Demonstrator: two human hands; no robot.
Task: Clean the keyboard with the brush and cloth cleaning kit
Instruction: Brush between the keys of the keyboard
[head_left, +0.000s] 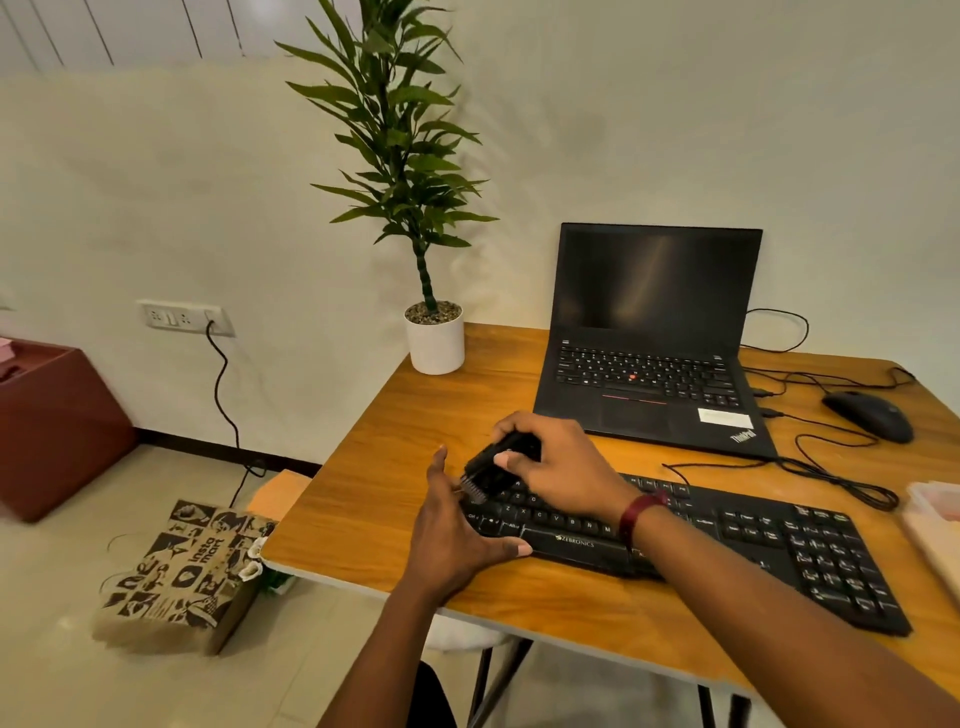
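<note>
A person is working at the left end of a black keyboard (727, 540), which is lying along the near edge of a wooden table (384, 467) under both hands. The left hand (457, 530) is resting open against that end, fingers straight and thumb lying along the front edge, apparently steadying it. Just beyond, the right hand (561, 467) is gripping a small black brush (493, 467) with its bristles angling down at the leftmost keys. Whether they are touching cannot be told.

The brushing step appears to be under way. The next move is likely calling for short sweeps rightward along the rows, with the wiping not yet done. No cloth is showing clearly.

On the floor left of the left hand, a printed paper bag (182, 571) is standing with something white and green at its mouth. Far right of the right hand, a pale box (935, 501) is sitting with its contents unclear. Beyond the hands, a laptop (649, 338) is standing open, and a white pot (435, 345) is holding pebbles and a leafy plant.
</note>
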